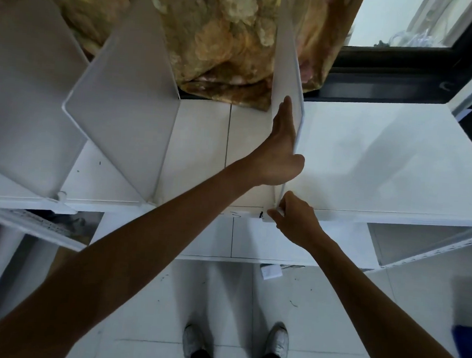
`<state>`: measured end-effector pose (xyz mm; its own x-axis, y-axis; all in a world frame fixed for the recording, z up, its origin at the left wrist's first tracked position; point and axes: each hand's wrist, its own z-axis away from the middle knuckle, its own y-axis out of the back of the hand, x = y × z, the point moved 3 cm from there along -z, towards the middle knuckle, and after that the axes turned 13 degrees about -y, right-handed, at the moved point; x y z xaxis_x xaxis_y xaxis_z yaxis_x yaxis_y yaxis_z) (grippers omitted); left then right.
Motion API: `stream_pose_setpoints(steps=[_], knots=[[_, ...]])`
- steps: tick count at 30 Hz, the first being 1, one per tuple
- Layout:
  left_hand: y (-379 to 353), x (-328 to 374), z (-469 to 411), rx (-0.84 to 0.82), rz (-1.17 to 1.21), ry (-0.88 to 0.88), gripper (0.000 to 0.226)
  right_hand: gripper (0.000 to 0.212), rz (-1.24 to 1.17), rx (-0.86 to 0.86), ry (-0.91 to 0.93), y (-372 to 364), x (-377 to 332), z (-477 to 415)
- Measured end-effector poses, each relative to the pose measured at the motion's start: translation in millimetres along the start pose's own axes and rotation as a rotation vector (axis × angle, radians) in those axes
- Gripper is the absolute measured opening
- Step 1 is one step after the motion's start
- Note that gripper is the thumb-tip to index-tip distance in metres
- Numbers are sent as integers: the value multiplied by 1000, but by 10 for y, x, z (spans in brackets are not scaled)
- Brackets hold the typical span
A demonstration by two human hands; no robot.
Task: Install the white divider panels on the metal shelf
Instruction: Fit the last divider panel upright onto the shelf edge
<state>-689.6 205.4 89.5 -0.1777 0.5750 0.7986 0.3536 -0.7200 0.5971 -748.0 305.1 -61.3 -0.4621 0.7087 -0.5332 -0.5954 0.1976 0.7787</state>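
Observation:
A white divider panel [289,56] stands upright on the white metal shelf [383,166], seen edge-on near the middle. My left hand [280,151] lies flat against its left face, thumb hooked over the front edge. My right hand [293,216] pinches the panel's bottom front corner at the shelf's front lip. Two more white dividers stand to the left: one [122,109] leaning in the middle-left, another [25,102] at the far left.
A floral curtain [211,37] hangs behind the shelf, with a dark window frame [404,67] to its right. A lower shelf level [252,241] shows beneath. My shoes [277,346] stand on the white tiled floor; a blue object [469,340] lies at right.

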Motion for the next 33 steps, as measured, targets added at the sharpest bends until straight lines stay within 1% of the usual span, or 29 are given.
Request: stream_pose_setpoints(steps=[5,9,14,17,25,33], knots=[[67,-23,67,-24,-11,-23,101,28,-6,-29,16,-105,-110,15],[161,-93,134,-26,31,-24,103,30,36,-12,50,-127,-198,15],[169,-28,126,-39,-20,-55,100,29,23,4,48,-143,-193,35],[186,-34,127,-56,-41,-47,97,29,38,-17,55,-153,-203,18],[209,-53,147,-47,-44,-81,97,31,16,-15,45,-199,-185,6],[195,-148,178,28,9,-68,98,31,70,-18,36,-161,-200,-7]])
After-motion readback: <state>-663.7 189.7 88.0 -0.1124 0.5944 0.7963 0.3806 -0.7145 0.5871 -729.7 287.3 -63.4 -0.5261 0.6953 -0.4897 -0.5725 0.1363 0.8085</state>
